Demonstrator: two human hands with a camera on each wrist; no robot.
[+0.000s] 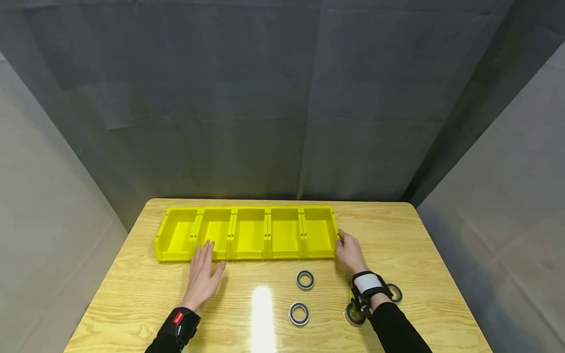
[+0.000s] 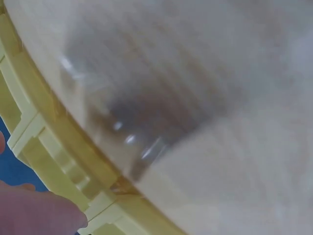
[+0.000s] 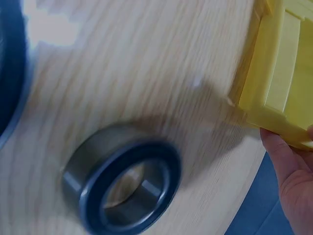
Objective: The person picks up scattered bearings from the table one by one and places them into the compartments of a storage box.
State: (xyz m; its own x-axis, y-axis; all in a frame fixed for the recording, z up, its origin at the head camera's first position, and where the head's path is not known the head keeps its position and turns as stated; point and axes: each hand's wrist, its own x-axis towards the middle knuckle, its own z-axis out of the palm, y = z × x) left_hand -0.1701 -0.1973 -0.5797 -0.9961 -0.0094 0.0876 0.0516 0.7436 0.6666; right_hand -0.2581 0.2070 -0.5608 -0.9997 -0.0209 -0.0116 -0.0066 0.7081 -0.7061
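A row of joined yellow bins (image 1: 249, 256) stands along the back of the table. My right hand (image 1: 351, 254) grips the end wall at the right of the row; in the right wrist view its thumb (image 3: 277, 147) lies against the outer corner and a fingertip shows over the rim. My left hand (image 1: 203, 279), fingers straight and spread, is at the front edge of the bins toward the left, with its thumb apart. Two ball bearings (image 1: 305, 280) lie on the table between the hands. Another bearing (image 3: 132, 188) is near the right wrist, partly hidden by it.
The wooden table (image 1: 247, 294) has rounded back corners. One more bearing (image 1: 396, 292) lies right of the right wrist. A dark curtain (image 1: 265, 108) hangs behind the table, with grey cloth panels (image 1: 507, 220) at both sides. Inside the bins only bare yellow floors show.
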